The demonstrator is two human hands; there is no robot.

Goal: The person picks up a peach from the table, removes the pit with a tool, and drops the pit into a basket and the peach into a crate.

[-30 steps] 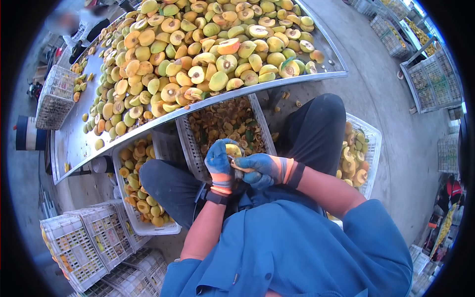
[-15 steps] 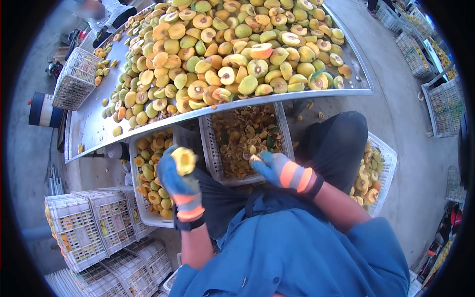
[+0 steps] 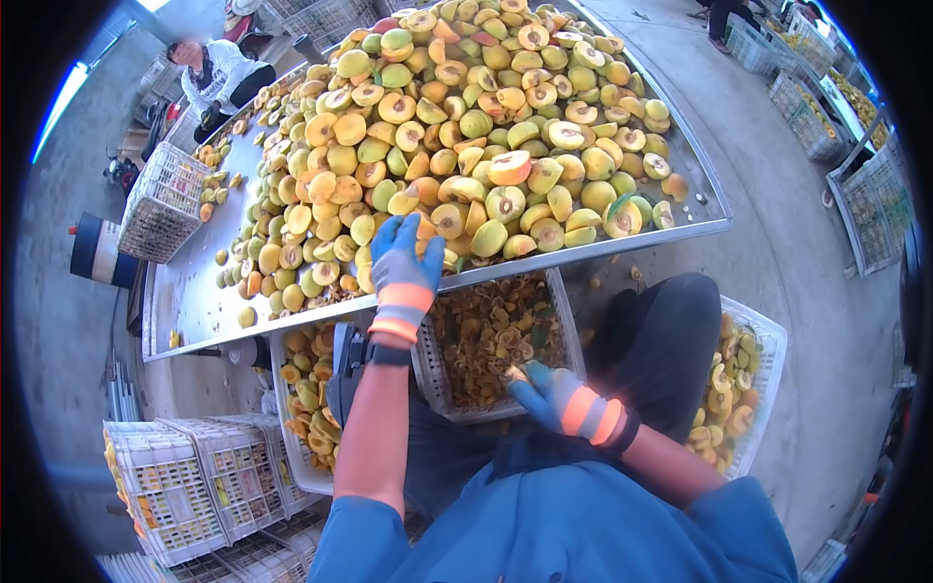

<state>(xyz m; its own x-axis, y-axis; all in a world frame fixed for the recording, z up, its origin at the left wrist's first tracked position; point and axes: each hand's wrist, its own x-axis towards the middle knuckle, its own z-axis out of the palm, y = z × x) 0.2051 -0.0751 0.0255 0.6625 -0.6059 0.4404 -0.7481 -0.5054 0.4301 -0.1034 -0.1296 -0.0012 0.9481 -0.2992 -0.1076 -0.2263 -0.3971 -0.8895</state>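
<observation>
A large heap of halved yellow-green fruit (image 3: 486,136) covers the metal table (image 3: 583,243). My left hand (image 3: 403,267), in a blue, grey and orange glove, reaches over the table's front edge, its fingers on a fruit half at the near side of the heap. My right hand (image 3: 564,398), gloved alike, is closed above my lap, beside the crate of pits and scraps (image 3: 452,413). Something small and pale shows at its fingertips, too small to name.
Crates of fruit halves stand left (image 3: 303,466) and right (image 3: 773,350) of my legs. Stacked white crates (image 3: 194,486) are at lower left. A white crate (image 3: 160,204) sits on the table's left end. Another person (image 3: 219,78) sits beyond it.
My left hand has moved up from over the left crate to the heap, and the fruit half it held is gone from it. My right hand stays low near the scrap crate. The view has shifted.
</observation>
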